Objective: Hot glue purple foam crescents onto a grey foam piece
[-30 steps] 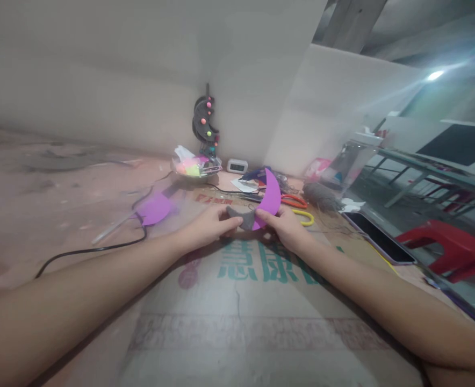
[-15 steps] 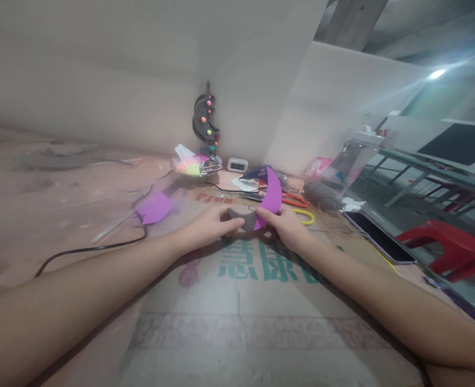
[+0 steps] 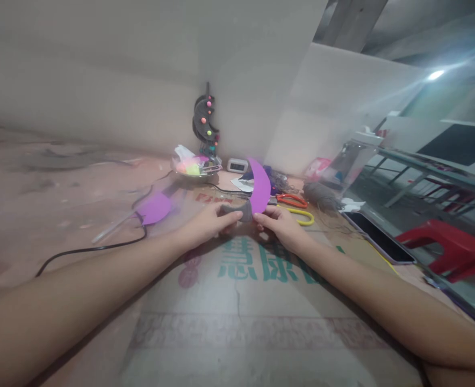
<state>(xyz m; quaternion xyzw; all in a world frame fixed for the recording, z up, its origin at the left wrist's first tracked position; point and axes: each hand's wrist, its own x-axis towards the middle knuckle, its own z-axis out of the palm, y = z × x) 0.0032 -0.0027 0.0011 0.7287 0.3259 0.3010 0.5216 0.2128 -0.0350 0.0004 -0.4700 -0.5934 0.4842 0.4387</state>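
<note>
The left hand (image 3: 211,223) pinches the gray piece (image 3: 244,210) between thumb and fingers. The right hand (image 3: 285,226) grasps the lower end of the purple crescent (image 3: 260,186), which rises above this grip. Both pieces seem to meet between the hands. The yellow handle (image 3: 310,217) lies just beyond the right grip.
</note>
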